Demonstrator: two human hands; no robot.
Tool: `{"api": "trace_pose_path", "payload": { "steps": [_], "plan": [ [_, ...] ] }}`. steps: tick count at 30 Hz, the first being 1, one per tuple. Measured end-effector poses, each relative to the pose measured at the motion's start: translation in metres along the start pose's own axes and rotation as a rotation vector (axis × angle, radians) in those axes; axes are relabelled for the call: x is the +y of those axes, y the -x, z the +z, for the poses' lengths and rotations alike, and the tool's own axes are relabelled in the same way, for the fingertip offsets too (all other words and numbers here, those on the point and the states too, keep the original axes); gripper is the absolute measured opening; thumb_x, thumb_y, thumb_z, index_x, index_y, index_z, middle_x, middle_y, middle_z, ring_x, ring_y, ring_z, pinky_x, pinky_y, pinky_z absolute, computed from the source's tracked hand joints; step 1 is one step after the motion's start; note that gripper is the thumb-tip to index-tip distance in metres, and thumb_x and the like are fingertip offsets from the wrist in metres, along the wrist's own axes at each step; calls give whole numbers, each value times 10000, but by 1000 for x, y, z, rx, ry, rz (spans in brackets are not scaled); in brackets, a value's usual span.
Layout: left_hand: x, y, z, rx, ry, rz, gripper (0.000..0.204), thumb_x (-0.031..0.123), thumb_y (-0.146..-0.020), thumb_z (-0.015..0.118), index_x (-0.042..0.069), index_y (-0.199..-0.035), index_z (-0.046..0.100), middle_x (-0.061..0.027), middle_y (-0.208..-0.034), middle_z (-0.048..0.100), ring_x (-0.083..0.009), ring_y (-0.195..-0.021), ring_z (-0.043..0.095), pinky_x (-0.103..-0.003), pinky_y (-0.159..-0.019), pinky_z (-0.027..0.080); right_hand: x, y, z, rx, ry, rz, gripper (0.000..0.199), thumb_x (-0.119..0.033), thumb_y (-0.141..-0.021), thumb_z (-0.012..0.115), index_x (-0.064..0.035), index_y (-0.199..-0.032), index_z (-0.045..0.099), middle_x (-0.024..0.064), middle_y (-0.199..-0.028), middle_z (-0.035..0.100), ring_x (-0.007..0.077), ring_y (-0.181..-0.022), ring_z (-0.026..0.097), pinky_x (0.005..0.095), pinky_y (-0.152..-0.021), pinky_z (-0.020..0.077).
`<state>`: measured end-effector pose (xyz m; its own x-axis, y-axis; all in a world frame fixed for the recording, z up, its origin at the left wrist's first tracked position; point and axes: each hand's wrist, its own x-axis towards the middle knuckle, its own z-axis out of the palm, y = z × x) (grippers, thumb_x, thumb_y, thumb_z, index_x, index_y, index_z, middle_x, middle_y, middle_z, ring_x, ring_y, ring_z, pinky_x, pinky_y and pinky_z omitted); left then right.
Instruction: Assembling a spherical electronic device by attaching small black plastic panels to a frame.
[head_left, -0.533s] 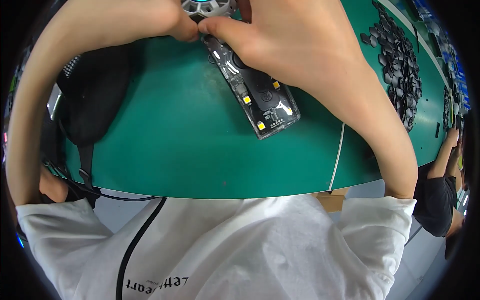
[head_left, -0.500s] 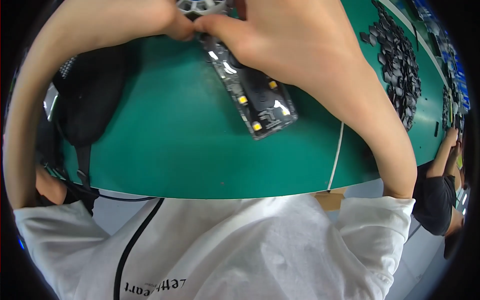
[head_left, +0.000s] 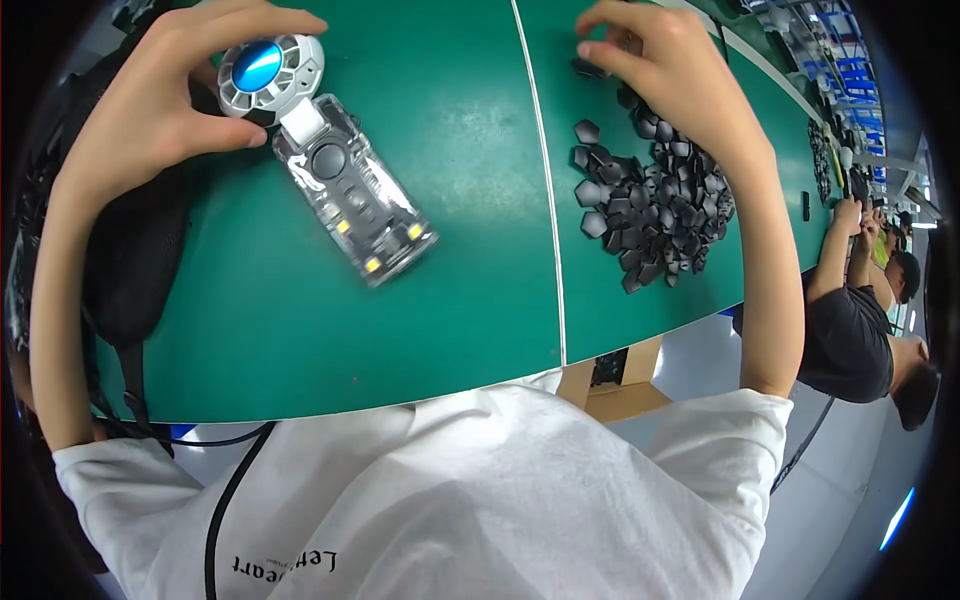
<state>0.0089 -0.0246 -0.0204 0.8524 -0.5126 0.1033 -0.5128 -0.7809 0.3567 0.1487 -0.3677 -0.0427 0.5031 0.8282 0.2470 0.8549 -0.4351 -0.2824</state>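
Observation:
My left hand (head_left: 165, 115) curls around the white round head (head_left: 290, 85) of a handheld device, its thumb by the hinge. A shiny blue disc is set in the head's middle. The device's clear rectangular body (head_left: 350, 190) slants down to the right, with a round dark button and several yellow lights. My right hand (head_left: 645, 45) is over the far side of a pile of small black pentagonal pieces (head_left: 650, 200). Its thumb and forefinger are bent with their tips apart. One black piece (head_left: 590, 68) lies just under the thumb; the other fingers are partly hidden.
The green table (head_left: 470, 320) has a white cord (head_left: 545, 170) running across it, left of the pile. A black bag (head_left: 135, 260) lies at the left edge. An open cardboard box (head_left: 625, 395) sits below the near edge. Co-workers (head_left: 850, 330) sit along the right.
My right hand has left the device and moved right to the black pieces. My left hand still has the device, now further left with its blue disc showing. The view has shifted right.

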Motion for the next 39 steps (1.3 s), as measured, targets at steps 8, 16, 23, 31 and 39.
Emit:
{"api": "trace_pose_path", "payload": {
  "steps": [8, 16, 23, 31, 39],
  "plan": [
    [31, 10, 17, 89, 0, -243, 778, 306, -619, 821, 65, -1332, 625, -120, -1278, 607, -280, -1020, 616, -379, -891, 496, -2, 5, -13, -89, -72, 113, 93, -47, -845, 705, -10, -929, 689, 31, -740, 657, 128, -599, 509, 255, -575, 422],
    [28, 40, 39, 300, 152, -70, 752, 281, -636, 814, 25, -1317, 623, -134, -1234, 590, -279, -993, 604, -360, -866, 486, -51, 22, -10, 330, 132, -506, 88, 24, -793, 712, 2, -874, 688, 68, -805, 699, 167, -629, 572, 216, -577, 441],
    [43, 37, 45, 347, 122, -109, 751, 176, -611, 809, 0, -1315, 616, -148, -1224, 605, -289, -1002, 610, -360, -889, 484, -91, 9, -7, 314, -105, -543, 155, 50, -731, 722, 15, -870, 662, 81, -791, 663, 178, -640, 563, 240, -576, 464],
    [65, -1, 56, 581, 215, -3, 432, 170, -676, 856, -49, -1008, 688, -111, -767, 675, -250, -581, 563, -308, -577, 497, -125, -19, -7, -43, -282, -384, 281, 56, -675, 747, -15, -928, 647, 40, -808, 607, 146, -654, 512, 236, -603, 458],
    [75, -1, 37, 360, 507, -274, 477, 101, -691, 815, -5, -1134, 676, -128, -911, 709, -210, -704, 642, -299, -655, 539, -132, -20, 11, 180, -467, -175, 242, 23, -724, 738, -23, -948, 658, 28, -795, 607, 136, -654, 502, 240, -613, 443]
  ]
}}
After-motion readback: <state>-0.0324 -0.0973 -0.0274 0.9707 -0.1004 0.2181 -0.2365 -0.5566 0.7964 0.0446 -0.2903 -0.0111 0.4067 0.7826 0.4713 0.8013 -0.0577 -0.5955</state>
